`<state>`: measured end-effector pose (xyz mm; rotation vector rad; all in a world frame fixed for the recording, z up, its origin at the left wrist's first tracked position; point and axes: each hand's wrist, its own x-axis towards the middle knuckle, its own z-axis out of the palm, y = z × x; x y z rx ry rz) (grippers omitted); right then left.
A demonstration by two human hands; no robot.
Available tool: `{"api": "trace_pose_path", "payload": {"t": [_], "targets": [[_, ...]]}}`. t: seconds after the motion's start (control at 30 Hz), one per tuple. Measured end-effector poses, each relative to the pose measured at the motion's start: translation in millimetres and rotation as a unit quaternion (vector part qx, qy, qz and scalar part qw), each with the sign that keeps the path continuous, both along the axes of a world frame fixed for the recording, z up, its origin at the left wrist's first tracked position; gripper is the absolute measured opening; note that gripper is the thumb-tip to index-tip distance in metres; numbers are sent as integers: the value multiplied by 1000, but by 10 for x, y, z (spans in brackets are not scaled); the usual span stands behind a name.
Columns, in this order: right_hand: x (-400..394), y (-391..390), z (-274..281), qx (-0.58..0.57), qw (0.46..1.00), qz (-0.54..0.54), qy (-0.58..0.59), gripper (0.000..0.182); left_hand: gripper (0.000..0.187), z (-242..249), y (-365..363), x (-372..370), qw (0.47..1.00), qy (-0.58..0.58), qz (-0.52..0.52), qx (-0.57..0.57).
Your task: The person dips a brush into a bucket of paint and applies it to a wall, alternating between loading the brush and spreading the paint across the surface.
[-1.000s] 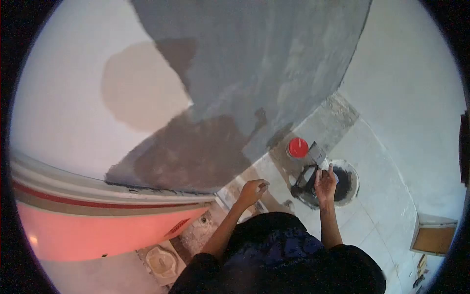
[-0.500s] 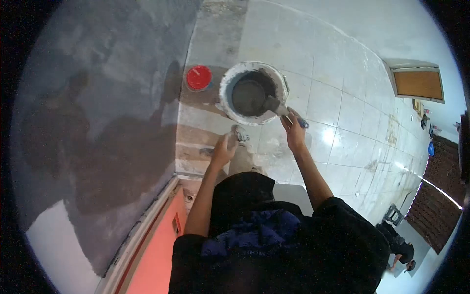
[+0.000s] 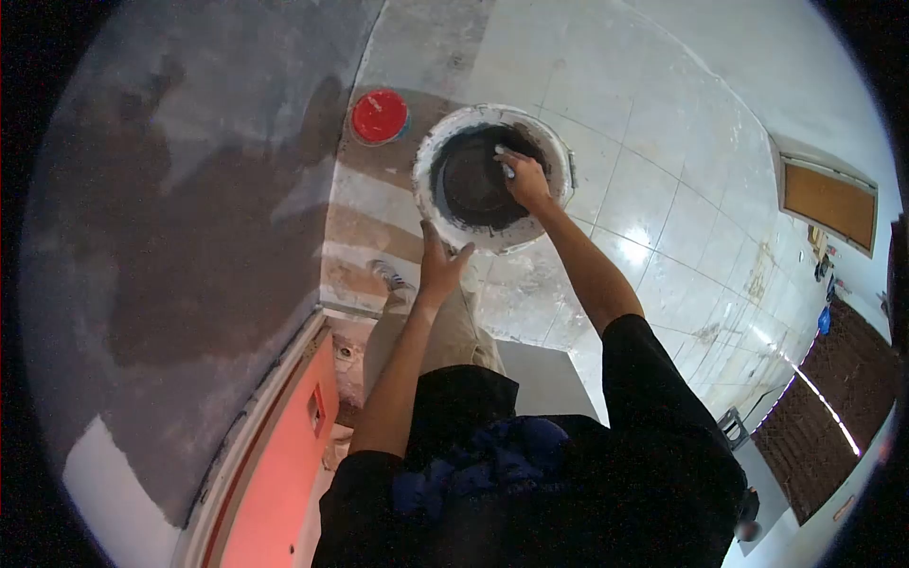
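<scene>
A round white bucket (image 3: 428, 156), its rim smeared with grey, stands on the floor in front of me with dark grey slurry (image 3: 471, 180) inside. My right hand (image 3: 526, 183) reaches over the bucket, closed around the handle of a paintbrush (image 3: 508, 171). The brush's bristle end is hidden in the bucket. My left hand (image 3: 441, 267) grips the near left rim, fingers on the outer side and thumb spread along the edge. Just left of the bucket sits a small tub with a red lid (image 3: 380, 116).
A wall (image 3: 218, 237) coated in patchy grey rises at the left, with a pinkish-orange door (image 3: 279, 454) below it. Pale tiles (image 3: 606, 180) cover the floor. A brown-panelled frame (image 3: 828, 204) and a dark brown shutter (image 3: 814, 407) are at the right.
My right hand has moved left and down into the bucket with the paintbrush. My left hand has come up onto the bucket rim. The view has shifted slightly.
</scene>
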<state>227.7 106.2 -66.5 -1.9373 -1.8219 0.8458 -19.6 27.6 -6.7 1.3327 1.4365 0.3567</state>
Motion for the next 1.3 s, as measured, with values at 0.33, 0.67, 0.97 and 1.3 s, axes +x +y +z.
{"api": "trace_pose_path", "payload": {"t": [0.33, 0.67, 0.97, 1.3], "targets": [[-373, -72, -365, 5, 985, -147, 91, 40, 104, 98, 5, 42, 1000, -2, 6, -18], [-360, 6, -314, 14, 995, -100, 22, 37, 103, 85, -4, 3, 1000, 12, -14, -15], [-457, 21, -144, -19, 998, -62, 1, 45, 101, 63, -11, -20, 1000, 7, -10, -24], [-187, -59, -63, -8, 991, -65, 117, 35, 91, 55, -7, -167, 999, -10, 12, -31]]}}
